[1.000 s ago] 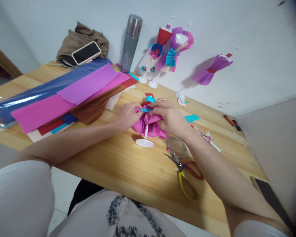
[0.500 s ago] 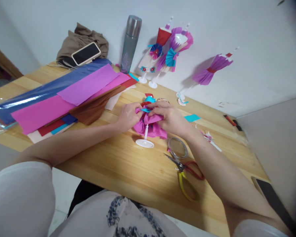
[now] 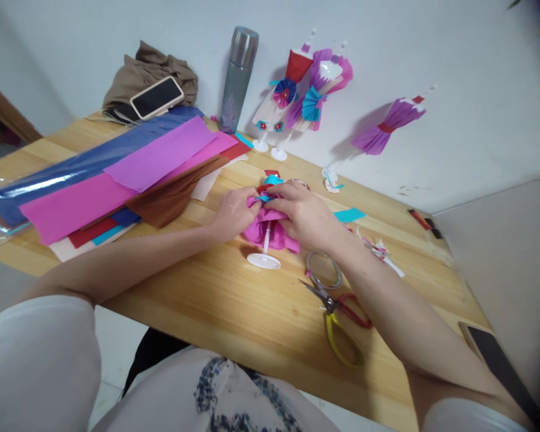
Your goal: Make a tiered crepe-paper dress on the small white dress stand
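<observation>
A small stand with a round white base lies tilted on the wooden table, its stem toward me. Pink crepe paper spreads round the stem like a skirt, with blue paper and red paper above. My left hand pinches the pink paper's left side. From the right, my right hand presses its fingers on the pink and blue paper near the top. Its fingertips are partly hidden in the folds.
Scissors and a tape roll lie right of the base. Coloured paper sheets cover the left side. A bottle, a phone and dressed stands are along the wall.
My right hand has shifted slightly left and its fingers have moved over the blue strip. The pink paper's right edge has drawn in a little. My left hand has hardly moved.
</observation>
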### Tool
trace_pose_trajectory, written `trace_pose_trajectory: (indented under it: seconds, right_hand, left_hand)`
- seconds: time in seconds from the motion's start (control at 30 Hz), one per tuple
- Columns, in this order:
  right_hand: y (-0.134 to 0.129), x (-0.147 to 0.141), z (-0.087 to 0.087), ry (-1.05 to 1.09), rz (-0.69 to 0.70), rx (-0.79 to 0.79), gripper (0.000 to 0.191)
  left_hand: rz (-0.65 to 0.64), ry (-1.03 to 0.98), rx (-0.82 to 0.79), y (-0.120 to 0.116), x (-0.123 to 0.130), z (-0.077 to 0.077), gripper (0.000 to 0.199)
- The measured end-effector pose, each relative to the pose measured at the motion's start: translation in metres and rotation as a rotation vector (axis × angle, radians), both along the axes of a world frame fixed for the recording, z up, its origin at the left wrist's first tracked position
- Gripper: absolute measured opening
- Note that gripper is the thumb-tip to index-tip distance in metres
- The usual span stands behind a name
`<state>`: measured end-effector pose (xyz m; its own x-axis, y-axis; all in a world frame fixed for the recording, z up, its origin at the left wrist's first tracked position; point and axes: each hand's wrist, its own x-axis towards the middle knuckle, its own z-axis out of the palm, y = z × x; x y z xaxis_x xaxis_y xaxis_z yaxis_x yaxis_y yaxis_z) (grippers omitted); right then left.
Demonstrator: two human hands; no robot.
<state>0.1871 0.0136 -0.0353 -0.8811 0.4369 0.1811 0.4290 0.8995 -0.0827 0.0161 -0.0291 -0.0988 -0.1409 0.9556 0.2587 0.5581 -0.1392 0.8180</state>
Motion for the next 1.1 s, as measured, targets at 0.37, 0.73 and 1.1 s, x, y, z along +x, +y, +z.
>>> trace_pose_trajectory:
  seconds: [0.37, 0.73, 1.1]
  right_hand:
    - [0.002, 0.014, 0.012, 0.39, -0.014, -0.403, 0.028]
    - [0.012, 0.005, 0.005, 0.273, -0.238, -0.336, 0.008]
    - [0.015, -0.002, -0.008, 0.409, -0.405, -0.341, 0.015]
  left_hand:
    - [0.004, 0.04, 0.004, 0.001, -0.002, -0.003, 0.015]
    - [0.036, 0.01, 0.0, 0.002, -0.003, -0.003, 0.009]
    - [0.002, 0.062, 0.017, -0.004, -0.001, 0.001, 0.013]
